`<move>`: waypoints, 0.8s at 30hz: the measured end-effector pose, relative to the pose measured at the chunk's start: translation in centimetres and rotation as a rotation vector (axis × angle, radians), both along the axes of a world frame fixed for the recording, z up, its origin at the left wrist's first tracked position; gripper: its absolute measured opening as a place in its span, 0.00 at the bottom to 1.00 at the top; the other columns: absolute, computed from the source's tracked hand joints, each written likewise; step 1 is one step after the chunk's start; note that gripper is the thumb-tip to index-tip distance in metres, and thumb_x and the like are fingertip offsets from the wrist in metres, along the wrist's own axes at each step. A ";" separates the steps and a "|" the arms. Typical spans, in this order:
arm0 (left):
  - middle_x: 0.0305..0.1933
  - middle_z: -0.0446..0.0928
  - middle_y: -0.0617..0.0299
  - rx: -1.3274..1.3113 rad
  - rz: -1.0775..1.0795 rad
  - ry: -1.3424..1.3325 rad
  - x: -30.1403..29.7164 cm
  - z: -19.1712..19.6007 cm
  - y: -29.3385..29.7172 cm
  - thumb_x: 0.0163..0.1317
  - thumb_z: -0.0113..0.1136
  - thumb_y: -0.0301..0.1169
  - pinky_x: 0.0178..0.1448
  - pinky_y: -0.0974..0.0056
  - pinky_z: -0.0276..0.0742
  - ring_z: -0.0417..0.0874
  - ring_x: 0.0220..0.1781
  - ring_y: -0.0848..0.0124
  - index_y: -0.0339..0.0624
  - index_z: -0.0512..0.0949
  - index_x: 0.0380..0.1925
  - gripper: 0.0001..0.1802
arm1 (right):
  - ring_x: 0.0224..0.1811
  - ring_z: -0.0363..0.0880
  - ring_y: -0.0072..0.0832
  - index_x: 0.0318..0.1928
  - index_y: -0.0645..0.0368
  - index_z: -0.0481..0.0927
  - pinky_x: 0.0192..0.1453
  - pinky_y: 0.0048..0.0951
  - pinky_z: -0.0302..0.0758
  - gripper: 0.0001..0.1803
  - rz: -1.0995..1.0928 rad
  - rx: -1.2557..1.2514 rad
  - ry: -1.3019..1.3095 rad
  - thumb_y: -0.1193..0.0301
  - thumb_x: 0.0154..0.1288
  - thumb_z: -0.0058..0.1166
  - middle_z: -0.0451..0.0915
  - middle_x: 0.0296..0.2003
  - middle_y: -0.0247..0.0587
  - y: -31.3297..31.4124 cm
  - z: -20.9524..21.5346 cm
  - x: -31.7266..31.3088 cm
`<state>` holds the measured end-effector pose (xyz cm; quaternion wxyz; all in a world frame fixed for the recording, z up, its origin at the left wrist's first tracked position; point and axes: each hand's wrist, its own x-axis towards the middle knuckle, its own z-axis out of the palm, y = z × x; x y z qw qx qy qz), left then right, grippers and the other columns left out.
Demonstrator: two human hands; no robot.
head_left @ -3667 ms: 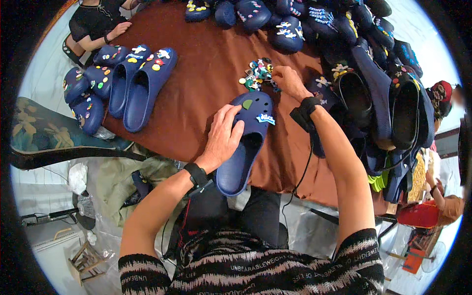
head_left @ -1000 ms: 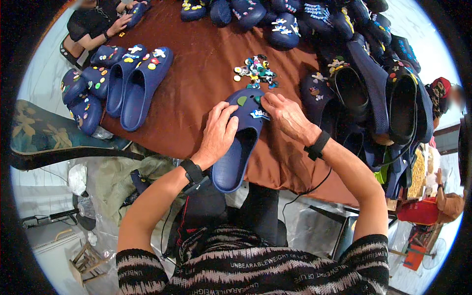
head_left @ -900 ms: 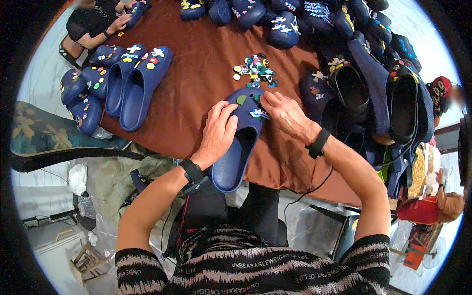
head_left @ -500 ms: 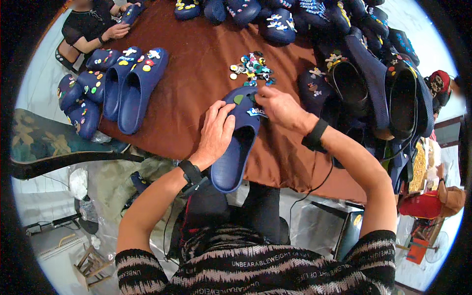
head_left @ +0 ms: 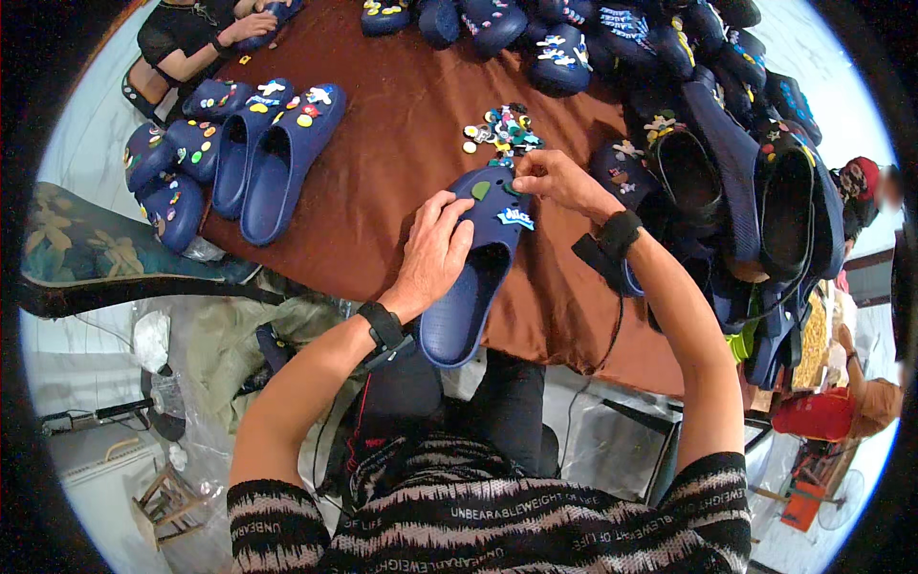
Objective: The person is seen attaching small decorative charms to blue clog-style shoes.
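Observation:
A navy blue clog (head_left: pixel 459 311) lies in front of me, toe away from me, its heel over the table's edge. My left hand (head_left: pixel 435 253) grips its left side, fingers bent over the upper. On the upper sit a green leaf-like shoe charm (head_left: pixel 480 190) and a blue-and-white lettered charm (head_left: pixel 515 219). At the toe's right side, my right hand (head_left: pixel 559 182) is pinched at a small dark green charm (head_left: pixel 513 188), partly hidden by the fingertips. Just beyond the toe lies a pile of loose, many-coloured charms (head_left: pixel 504 129).
Decorated navy clogs (head_left: pixel 292 172) stand at the left, more clogs (head_left: pixel 560 59) at the far side, and a heap of clogs (head_left: pixel 722 182) at the right. A brown cloth (head_left: pixel 382 105) covers the table. A co-worker (head_left: pixel 186 38) handles a clog at the far left.
My right hand has turned and its fingers now pinch at the clog's right toe side, where a dark green charm shows. My left hand keeps its grip. The whole view has shifted slightly.

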<state>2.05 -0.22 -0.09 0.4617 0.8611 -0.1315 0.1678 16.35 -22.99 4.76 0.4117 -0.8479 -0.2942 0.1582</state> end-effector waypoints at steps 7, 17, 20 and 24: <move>0.63 0.68 0.44 0.018 0.004 0.002 0.1 0.0 0.2 0.72 0.49 0.36 0.71 0.49 0.63 0.68 0.67 0.47 0.36 0.75 0.57 0.19 | 0.30 0.82 0.22 0.39 0.60 0.79 0.31 0.26 0.77 0.25 0.007 -0.554 0.307 0.48 0.65 0.64 0.80 0.29 0.33 1.0 3.1 2.1; 0.64 0.67 0.44 0.015 -0.004 0.023 0.1 -0.3 0.2 0.73 0.47 0.35 0.72 0.51 0.62 0.67 0.68 0.47 0.37 0.74 0.58 0.19 | 0.20 0.83 0.30 0.28 0.65 0.80 0.23 0.33 0.77 0.26 0.326 -0.839 -0.180 0.50 0.64 0.62 0.81 0.21 0.42 3.8 4.5 2.1; 0.64 0.67 0.44 0.007 0.000 0.011 0.3 -0.2 -0.1 0.73 0.49 0.35 0.71 0.49 0.63 0.67 0.66 0.46 0.38 0.75 0.58 0.19 | 0.23 0.85 0.32 0.30 0.65 0.81 0.23 0.32 0.80 0.28 0.119 -0.731 0.198 0.47 0.65 0.61 0.82 0.21 0.43 2.7 4.0 2.3; 0.64 0.67 0.45 0.040 0.016 0.050 0.3 0.2 0.1 0.74 0.45 0.34 0.73 0.53 0.61 0.67 0.69 0.48 0.37 0.75 0.58 0.19 | 0.26 0.87 0.32 0.35 0.63 0.81 0.25 0.30 0.83 0.25 0.003 -0.636 0.327 0.49 0.67 0.60 0.84 0.25 0.45 2.3 2.8 2.3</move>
